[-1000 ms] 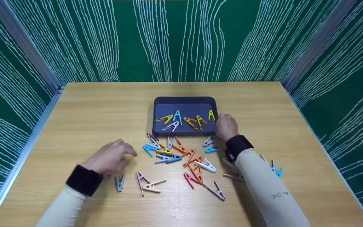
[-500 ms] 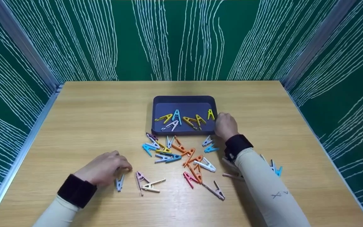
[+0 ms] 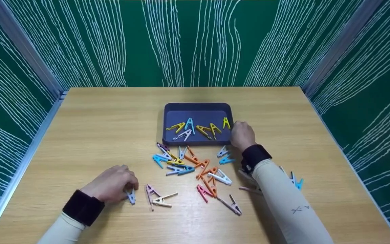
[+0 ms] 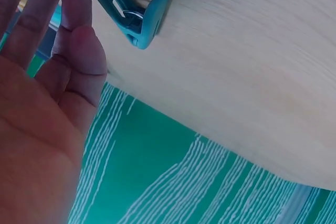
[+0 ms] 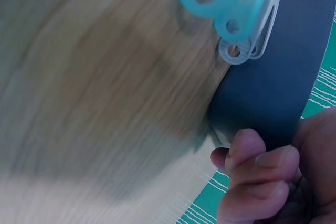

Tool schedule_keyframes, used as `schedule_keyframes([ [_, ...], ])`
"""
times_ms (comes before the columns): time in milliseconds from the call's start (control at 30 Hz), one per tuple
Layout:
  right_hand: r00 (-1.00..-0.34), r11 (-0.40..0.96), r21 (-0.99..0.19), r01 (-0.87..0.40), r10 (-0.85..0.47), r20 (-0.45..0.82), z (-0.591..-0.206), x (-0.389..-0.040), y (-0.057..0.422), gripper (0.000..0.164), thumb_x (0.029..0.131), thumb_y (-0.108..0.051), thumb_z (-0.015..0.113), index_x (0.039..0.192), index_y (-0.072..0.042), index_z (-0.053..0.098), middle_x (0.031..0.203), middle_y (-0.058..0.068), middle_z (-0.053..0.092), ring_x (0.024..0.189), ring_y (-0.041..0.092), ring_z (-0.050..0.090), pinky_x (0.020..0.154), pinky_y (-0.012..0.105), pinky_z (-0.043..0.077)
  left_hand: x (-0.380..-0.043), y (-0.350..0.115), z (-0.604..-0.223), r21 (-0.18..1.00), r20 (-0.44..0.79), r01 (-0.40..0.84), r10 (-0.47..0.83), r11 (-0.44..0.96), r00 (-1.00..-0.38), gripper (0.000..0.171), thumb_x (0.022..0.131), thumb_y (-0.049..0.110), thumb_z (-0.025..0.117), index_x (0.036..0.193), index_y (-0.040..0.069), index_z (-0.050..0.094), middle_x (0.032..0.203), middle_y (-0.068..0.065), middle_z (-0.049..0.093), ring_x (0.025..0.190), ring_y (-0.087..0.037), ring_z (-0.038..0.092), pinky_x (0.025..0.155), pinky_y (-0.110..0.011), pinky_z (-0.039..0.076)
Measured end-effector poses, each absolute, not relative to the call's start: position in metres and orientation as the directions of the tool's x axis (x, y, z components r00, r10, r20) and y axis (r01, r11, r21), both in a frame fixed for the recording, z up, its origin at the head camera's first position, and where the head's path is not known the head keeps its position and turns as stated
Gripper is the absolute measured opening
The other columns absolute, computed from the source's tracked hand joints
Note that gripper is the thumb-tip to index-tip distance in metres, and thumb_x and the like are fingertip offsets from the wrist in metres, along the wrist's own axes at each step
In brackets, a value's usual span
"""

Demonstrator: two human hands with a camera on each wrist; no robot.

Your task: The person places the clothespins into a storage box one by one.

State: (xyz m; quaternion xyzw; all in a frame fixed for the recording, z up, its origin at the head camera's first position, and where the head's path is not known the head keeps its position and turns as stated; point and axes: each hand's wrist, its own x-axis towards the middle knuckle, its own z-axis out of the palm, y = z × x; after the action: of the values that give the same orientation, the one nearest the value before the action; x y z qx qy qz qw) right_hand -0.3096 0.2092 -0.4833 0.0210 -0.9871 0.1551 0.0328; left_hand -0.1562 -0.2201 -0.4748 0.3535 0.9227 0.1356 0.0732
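In the head view, my left hand [image 3: 112, 184] bends its fingers down over the end of a grey-blue clothespin [image 3: 132, 197], whose upper end the fingers hide. The left wrist view has a teal clothespin [image 4: 139, 17] lying on the table beside that hand; its ring and little fingers are curled. My right hand [image 3: 243, 135] grips the right wall of a dark tray [image 3: 195, 144], fingers curled at its corner in the right wrist view. Inside the tray lie yellow clothespins [image 3: 203, 131], a light blue clothespin [image 3: 190, 124] and a pale clothespin [image 3: 184, 135].
Several mixed clothespins lie in front of the tray, among them an orange clothespin [image 3: 203, 166] and a white clothespin [image 3: 221, 177]. A pink clothespin [image 3: 151, 191] and a cream clothespin [image 3: 163, 200] lie right of my left hand. A blue clothespin [image 3: 296, 182] sits beyond my right forearm.
My left hand has moved down and toward me, onto the grey-blue clothespin, which has turned and shifted slightly right. The right hand and the tray stay put.
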Motion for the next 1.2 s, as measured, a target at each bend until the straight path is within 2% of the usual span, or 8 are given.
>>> schedule_keyframes([
  [167,-0.997,0.951,-0.307,-0.046,-0.027,0.066,-0.483,-0.311,0.208,0.022,0.088,0.001,0.058,0.102,0.013,0.068,0.099,0.032,0.069,0.091,0.046,0.068,0.079,0.056,0.055,-0.158,-0.219,-0.478,0.315,-0.032,0.613,0.653,0.725,-0.756,0.016,0.073,0.018,0.087,0.085,0.02,0.077,0.084,0.011,0.066,0.081,-0.011,0.056,0.074,-0.036,0.048],
  [267,-0.997,0.951,-0.307,-0.046,-0.027,0.067,-0.484,-0.311,0.208,0.022,0.09,0.0,0.056,0.103,0.013,0.068,0.099,0.032,0.069,0.092,0.046,0.068,0.079,0.055,0.055,-0.16,-0.216,-0.479,0.333,-0.032,0.579,0.623,0.744,-0.782,0.015,0.076,0.023,0.085,0.086,0.02,0.075,0.084,0.011,0.065,0.08,-0.011,0.057,0.073,-0.035,0.049],
  [500,-0.995,0.95,-0.306,-0.061,-0.034,0.091,-0.484,-0.308,0.207,0.02,0.088,0.002,0.054,0.098,0.013,0.068,0.095,0.03,0.07,0.086,0.045,0.069,0.075,0.054,0.056,-0.171,-0.206,-0.477,0.331,0.028,0.55,0.575,0.767,-0.818,0.015,0.076,0.022,0.082,0.087,0.016,0.075,0.079,0.01,0.063,0.073,-0.007,0.052,0.067,-0.029,0.047],
  [633,-0.997,0.951,-0.303,-0.051,-0.03,0.075,-0.484,-0.309,0.207,0.02,0.088,0.001,0.056,0.1,0.012,0.068,0.096,0.029,0.07,0.088,0.044,0.069,0.076,0.054,0.056,-0.177,-0.195,-0.474,0.347,0.047,0.484,0.5,0.804,-0.865,0.017,0.079,0.023,0.084,0.091,0.015,0.075,0.085,0.006,0.066,0.076,-0.01,0.053,0.07,-0.032,0.05],
  [767,-0.996,0.952,-0.299,-0.066,-0.044,0.082,-0.484,-0.309,0.207,0.021,0.088,0.001,0.057,0.1,0.012,0.068,0.096,0.03,0.07,0.088,0.044,0.069,0.076,0.055,0.056,-0.185,-0.181,-0.472,0.374,0.133,0.439,0.421,0.817,-0.897,0.02,0.083,0.025,0.084,0.094,0.011,0.075,0.09,0.001,0.068,0.08,-0.014,0.058,0.073,-0.036,0.054],
  [1033,-0.996,0.953,-0.298,-0.055,-0.033,0.08,-0.483,-0.309,0.208,0.021,0.087,0.001,0.057,0.1,0.012,0.068,0.097,0.03,0.069,0.09,0.046,0.068,0.078,0.055,0.055,-0.205,-0.151,-0.466,0.403,0.27,0.402,0.313,0.822,-0.911,0.025,0.088,0.028,0.082,0.099,0.006,0.075,0.095,-0.007,0.072,0.088,-0.023,0.066,0.077,-0.041,0.057],
  [1200,-0.997,0.955,-0.292,-0.047,-0.026,0.074,-0.483,-0.31,0.209,0.021,0.086,0.002,0.056,0.1,0.013,0.068,0.097,0.031,0.069,0.09,0.045,0.069,0.078,0.055,0.056,-0.219,-0.135,-0.465,0.42,0.318,0.382,0.261,0.823,-0.912,0.026,0.087,0.027,0.083,0.099,0.004,0.075,0.093,-0.01,0.072,0.083,-0.024,0.064,0.073,-0.041,0.056],
])
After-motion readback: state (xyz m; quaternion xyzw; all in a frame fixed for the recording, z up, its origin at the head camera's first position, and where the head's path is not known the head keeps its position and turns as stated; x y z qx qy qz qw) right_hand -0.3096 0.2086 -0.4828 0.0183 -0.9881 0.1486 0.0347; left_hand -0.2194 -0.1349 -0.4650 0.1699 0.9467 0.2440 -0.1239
